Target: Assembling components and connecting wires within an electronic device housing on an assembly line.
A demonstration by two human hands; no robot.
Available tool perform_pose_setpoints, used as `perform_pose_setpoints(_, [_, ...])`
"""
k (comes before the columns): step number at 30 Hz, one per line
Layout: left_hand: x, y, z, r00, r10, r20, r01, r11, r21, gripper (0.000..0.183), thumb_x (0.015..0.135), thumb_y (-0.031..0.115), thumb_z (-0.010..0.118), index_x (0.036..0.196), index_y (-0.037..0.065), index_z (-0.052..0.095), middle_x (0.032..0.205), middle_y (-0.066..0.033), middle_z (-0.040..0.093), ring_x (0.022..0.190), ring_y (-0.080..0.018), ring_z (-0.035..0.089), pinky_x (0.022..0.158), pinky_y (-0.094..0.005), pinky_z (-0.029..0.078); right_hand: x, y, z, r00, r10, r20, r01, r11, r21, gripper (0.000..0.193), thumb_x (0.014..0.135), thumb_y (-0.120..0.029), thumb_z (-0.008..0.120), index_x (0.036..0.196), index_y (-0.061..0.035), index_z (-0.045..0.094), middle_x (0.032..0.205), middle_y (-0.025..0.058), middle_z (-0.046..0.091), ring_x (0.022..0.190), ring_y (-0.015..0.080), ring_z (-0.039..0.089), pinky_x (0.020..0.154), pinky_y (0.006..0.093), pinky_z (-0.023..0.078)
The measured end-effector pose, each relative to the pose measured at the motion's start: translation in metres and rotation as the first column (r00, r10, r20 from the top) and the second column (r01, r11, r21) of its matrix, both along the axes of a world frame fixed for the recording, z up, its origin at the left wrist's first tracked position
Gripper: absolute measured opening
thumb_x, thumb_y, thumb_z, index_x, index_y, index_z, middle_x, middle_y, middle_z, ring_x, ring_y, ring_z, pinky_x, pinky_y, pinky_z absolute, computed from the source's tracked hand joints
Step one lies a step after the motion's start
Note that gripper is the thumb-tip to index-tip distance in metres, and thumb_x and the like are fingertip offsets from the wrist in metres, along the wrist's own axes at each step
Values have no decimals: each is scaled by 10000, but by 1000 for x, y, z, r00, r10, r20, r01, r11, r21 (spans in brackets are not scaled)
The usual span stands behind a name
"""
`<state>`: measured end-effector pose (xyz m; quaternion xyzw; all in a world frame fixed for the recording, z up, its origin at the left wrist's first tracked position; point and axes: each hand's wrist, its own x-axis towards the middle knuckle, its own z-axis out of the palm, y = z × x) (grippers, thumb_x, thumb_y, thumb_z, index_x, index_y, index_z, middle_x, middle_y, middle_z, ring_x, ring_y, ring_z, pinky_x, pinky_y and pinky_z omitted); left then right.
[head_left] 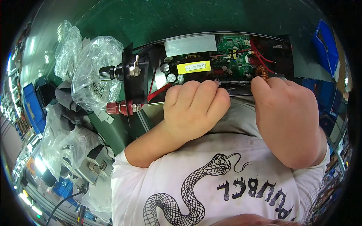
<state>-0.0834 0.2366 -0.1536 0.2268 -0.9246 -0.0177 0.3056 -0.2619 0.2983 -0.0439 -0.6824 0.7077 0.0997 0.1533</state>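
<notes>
An open black electronic unit's case point(286, 56) lies crosswise in front of me, with a green circuit board point(230, 40), a yellow-wrapped transformer point(193, 67) and red wires inside. Its left end panel point(136, 84) carries a black terminal post point(111, 72) and a red terminal post point(120, 108). My left hand point(196, 109) is closed at the case's near edge, below the transformer, its fingertips mostly hidden. Close to a copper coil point(261, 72), my right hand point(286, 113) is closed over the near right part; its fingers and whatever they hold are out of sight.
Clear plastic bags point(96, 67), one with small metal parts, lie left of the unit on the green table point(151, 17). A blue bin point(325, 49) stands at the far right, another blue bin point(34, 107) at the left. A grey-white metal device point(96, 165) sits lower left.
</notes>
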Motion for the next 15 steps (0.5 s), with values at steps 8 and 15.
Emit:
perform_pose_setpoints(8, [-1, 1, 0, 1000, 12, 0, -12, 1000, 24, 193, 688, 214, 638, 865, 185, 565, 858, 42, 542, 701, -128, 489, 644, -308, 306, -17, 2, 11, 995, 53, 80, -48, 997, -64, 86, 801, -76, 710, 820, -56, 628, 718, 106, 604, 661, 302, 624, 604, 404, 488])
perform_pose_setpoints(15, [-3, 0, -2, 1000, 6, -23, -5, 1000, 20, 194, 684, 213, 636, 862, 187, 564, 845, 41, 534, 695, -129, 483, 640, -309, 301, -16, 2, 4, 988, 89, 125, -73, 989, -129, 96, 804, -74, 719, 841, -52, 633, 720, 97, 602, 654, 296, 619, 595, 398, 483])
